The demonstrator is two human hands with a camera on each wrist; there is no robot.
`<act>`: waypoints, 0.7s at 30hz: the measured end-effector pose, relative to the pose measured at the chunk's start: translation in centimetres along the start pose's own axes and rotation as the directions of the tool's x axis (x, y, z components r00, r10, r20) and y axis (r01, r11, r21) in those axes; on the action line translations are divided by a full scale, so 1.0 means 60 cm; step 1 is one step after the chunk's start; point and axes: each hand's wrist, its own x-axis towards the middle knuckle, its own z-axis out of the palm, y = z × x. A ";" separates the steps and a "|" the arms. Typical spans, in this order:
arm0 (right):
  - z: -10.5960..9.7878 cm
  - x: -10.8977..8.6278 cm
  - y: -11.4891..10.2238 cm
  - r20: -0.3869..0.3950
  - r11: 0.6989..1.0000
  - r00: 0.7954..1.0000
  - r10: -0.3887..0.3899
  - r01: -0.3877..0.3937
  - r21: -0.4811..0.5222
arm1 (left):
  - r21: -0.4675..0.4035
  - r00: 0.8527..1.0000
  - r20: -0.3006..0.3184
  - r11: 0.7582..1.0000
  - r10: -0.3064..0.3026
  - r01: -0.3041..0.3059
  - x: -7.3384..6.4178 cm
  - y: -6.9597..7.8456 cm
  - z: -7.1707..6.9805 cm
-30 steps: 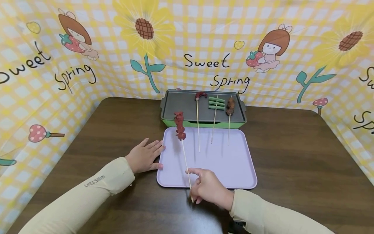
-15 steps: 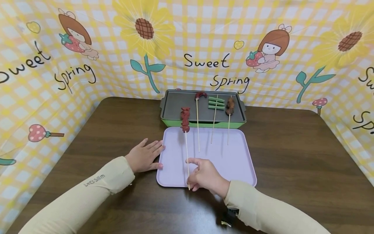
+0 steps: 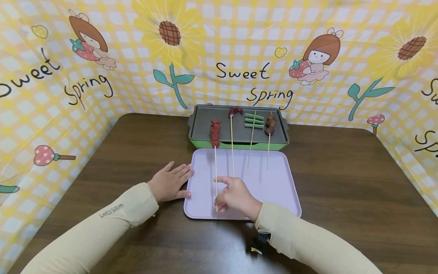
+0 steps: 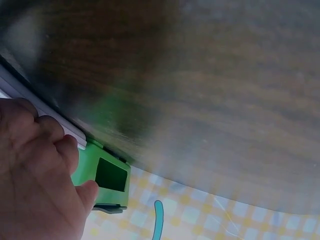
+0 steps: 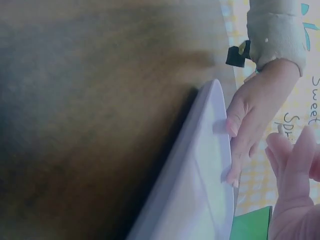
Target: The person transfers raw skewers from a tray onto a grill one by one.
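In the head view my right hand (image 3: 236, 196) pinches the lower stick of a skewer (image 3: 215, 135) threaded with red pieces. Its index finger lies along the stick, and the red end hovers at the grill's front left edge. My left hand (image 3: 170, 182) rests flat, fingers spread, with its fingertips at the left rim of a lilac tray (image 3: 260, 190). On the dark plate of a green grill (image 3: 208, 120) lie three skewers: one with a curled dark-red piece (image 3: 235, 112), one with green sticks (image 3: 254, 120), and one with brown chunks (image 3: 270, 124). Their handles reach out over the tray.
The brown wooden table (image 3: 342, 182) spreads around the tray. Behind the grill hangs a yellow checked cloth (image 3: 219, 45) printed with flowers, which also encloses both sides. In the left wrist view the grill's green end (image 4: 107, 175) shows near the left hand.
My right hand has moved forward, away from me, carrying the red skewer up to the grill's front left edge. The left hand and the other skewers have stayed put.
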 end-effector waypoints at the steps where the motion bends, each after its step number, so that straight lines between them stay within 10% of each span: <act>1: 0.000 0.003 -0.001 -0.005 1.000 1.000 0.002 -0.002 0.001 | 0.002 1.000 -0.002 1.000 0.000 0.000 0.000 0.000 0.000; 21: 0.001 0.049 -0.032 -0.095 0.995 0.995 0.022 -0.013 0.095 | -0.014 1.000 -0.006 1.000 -0.006 0.006 0.001 -0.002 0.003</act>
